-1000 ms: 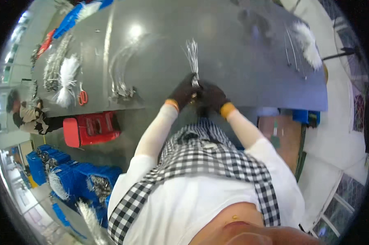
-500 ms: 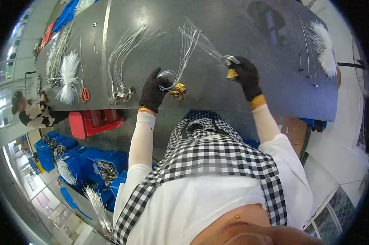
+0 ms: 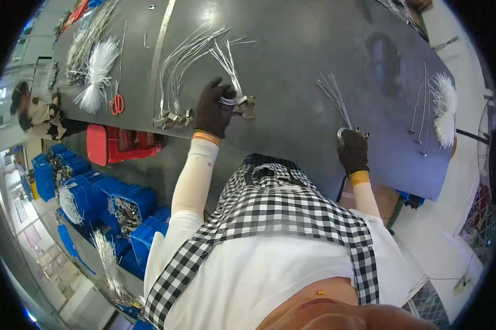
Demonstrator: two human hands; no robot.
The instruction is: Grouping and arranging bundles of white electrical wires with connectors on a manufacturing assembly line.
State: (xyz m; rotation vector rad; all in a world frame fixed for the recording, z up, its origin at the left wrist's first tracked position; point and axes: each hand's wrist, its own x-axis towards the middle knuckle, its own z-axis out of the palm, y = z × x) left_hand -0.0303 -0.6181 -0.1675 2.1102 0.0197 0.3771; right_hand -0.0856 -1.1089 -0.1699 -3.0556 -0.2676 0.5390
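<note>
At 11 o'clock in view, the left hand (image 3: 214,108) is clamped on a wire bundle (image 3: 232,76). At 3 o'clock, the right hand (image 3: 353,151) grips a 2nd bundle (image 3: 341,106), ends pointing to 11 o'clock. Red scissors (image 3: 117,99) lie at 9 o'clock from the left hand.

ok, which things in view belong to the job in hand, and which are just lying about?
In the job:
left wire bundle, in the left grip
right wire bundle, in the right grip
probably the wire pile, left of the left grip

Apparently lying about:
scissors
white bundle by the scissors
red chair
blue crates
</note>
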